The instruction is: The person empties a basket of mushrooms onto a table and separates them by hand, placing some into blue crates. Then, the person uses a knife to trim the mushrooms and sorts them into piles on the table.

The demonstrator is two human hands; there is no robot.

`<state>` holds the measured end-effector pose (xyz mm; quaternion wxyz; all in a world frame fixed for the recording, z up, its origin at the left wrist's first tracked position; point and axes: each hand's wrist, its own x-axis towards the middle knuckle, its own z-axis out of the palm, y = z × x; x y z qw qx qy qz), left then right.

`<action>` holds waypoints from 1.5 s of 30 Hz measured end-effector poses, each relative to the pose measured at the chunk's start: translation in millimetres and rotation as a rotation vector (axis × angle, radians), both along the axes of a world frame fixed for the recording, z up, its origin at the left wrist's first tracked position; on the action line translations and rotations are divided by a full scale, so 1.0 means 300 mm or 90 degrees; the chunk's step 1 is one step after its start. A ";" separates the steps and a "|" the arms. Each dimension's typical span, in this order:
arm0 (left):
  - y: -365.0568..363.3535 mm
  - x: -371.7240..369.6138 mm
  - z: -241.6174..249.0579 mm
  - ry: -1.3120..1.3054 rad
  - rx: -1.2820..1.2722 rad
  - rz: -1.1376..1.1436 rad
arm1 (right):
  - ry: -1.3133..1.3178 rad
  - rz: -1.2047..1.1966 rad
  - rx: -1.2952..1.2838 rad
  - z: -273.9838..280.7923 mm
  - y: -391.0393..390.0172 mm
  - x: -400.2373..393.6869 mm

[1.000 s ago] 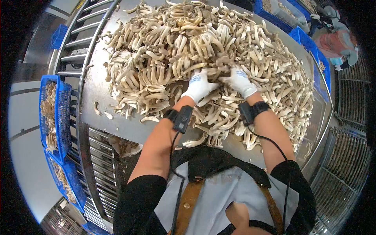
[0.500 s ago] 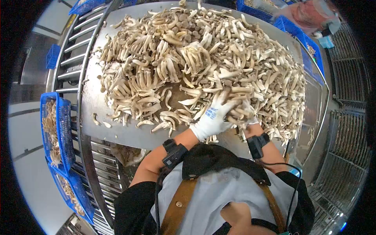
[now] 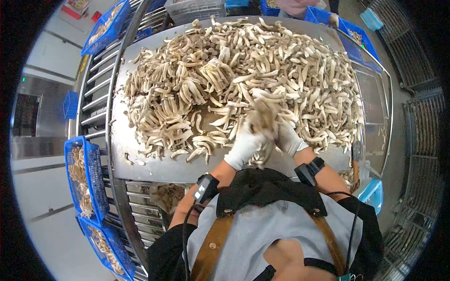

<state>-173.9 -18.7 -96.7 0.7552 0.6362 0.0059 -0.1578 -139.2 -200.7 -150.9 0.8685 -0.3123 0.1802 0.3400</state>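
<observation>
A big heap of pale, grey-brown long-stemmed mushrooms (image 3: pixel 309 79) covers much of a metal table (image 3: pixel 164 171). In front of my body, at the heap's near edge, both hands wear white gloves. My left hand (image 3: pixel 246 144) is closed around a bunch of mushrooms (image 3: pixel 263 119), which is smeared by motion. Against the right side of that bunch, my right hand (image 3: pixel 288 137) is closed too, its fingertips partly hidden by the mushrooms. Some stems hang down between the two hands. To the left lie loose mushrooms (image 3: pixel 201 145) and a bare patch of tabletop.
Blue baskets (image 3: pixel 101 180) holding mushrooms stand on the left beside a roller conveyor (image 3: pixel 97 103). Another blue basket (image 3: pixel 361 37) sits at the far right corner, near a person (image 3: pixel 297 7). Metal racks (image 3: pixel 426 126) line the right side. A grey crate (image 3: pixel 194 10) is behind the table.
My hands have drawn the bunch closer to my body and turned it more upright. The head view has shifted, showing more beyond the table. The person at far right has moved left.
</observation>
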 end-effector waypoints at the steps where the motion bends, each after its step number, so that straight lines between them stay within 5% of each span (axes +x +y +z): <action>1: -0.012 0.006 -0.030 0.064 -0.063 0.093 | -0.116 -0.006 -0.134 0.050 0.001 -0.016; 2: 0.006 0.020 0.011 0.060 -0.069 0.105 | -0.216 -0.014 -0.286 0.099 0.001 -0.032; 4: 0.050 -0.012 -0.044 0.059 0.057 -0.026 | -0.250 -0.029 -0.278 0.152 -0.012 -0.069; 7: 0.007 -0.061 -0.048 0.178 -0.196 -0.125 | -0.418 0.111 -0.398 0.189 -0.051 -0.106; 10: -0.027 -0.062 -0.029 0.208 -0.439 0.131 | -0.298 0.042 -0.328 0.186 -0.105 -0.130; 12: 0.009 -0.112 -0.174 0.194 -0.203 -0.029 | -0.256 0.051 -0.267 0.154 -0.104 -0.193; 14: -0.076 -0.123 -0.021 0.161 -0.149 -0.064 | -0.266 0.087 -0.319 0.105 -0.107 -0.181; 15: -0.045 -0.112 -0.144 0.217 -0.285 -0.033 | -0.274 0.031 -0.260 0.102 -0.144 -0.173; 16: -0.072 -0.094 -0.016 0.261 -0.326 0.140 | -0.279 -0.027 -0.199 0.135 -0.153 -0.159; 18: -0.044 -0.100 -0.123 0.249 -0.086 0.007 | -0.328 0.070 -0.345 0.046 -0.194 -0.176; 19: -0.106 -0.122 0.017 0.166 0.134 -0.105 | -0.318 0.099 -0.349 0.188 -0.155 -0.191; 20: -0.134 -0.141 0.002 0.194 -0.093 -0.164 | -0.308 0.129 -0.353 0.264 -0.140 -0.202; 23: -0.140 -0.127 0.001 0.242 -0.334 0.150 | -0.275 0.088 -0.317 0.178 -0.220 -0.150; 25: -0.162 -0.164 -0.035 0.183 -0.114 0.079 | -0.315 0.148 -0.376 0.198 -0.195 -0.177; 27: -0.181 -0.186 -0.034 0.166 0.019 -0.033 | -0.610 0.181 -0.487 0.175 -0.225 -0.182; 28: -0.178 -0.171 -0.034 0.208 -0.091 0.057 | -0.373 0.209 -0.394 0.196 -0.238 -0.146; 30: -0.158 -0.158 -0.035 0.295 -0.308 0.238 | -0.327 0.214 -0.359 0.246 -0.238 -0.161; 34: -0.180 -0.214 -0.037 0.221 -0.017 -0.111 | -0.432 0.247 -0.357 0.195 -0.245 -0.188; 36: -0.226 -0.183 0.036 0.258 -0.290 0.219 | -0.178 0.069 -0.185 0.238 -0.239 -0.187; 37: -0.179 -0.202 -0.059 0.309 -0.234 0.177 | -0.253 0.109 -0.224 0.205 -0.248 -0.184; 39: -0.161 -0.221 -0.180 0.101 0.044 -0.053 | -0.278 0.215 -0.347 0.084 -0.262 -0.176; 41: -0.204 -0.228 -0.104 0.116 -0.069 -0.056 | -0.281 0.161 -0.323 0.089 -0.242 -0.172; 45: -0.225 -0.196 -0.144 0.244 -0.042 0.186 | -0.250 0.126 -0.217 0.181 -0.279 -0.161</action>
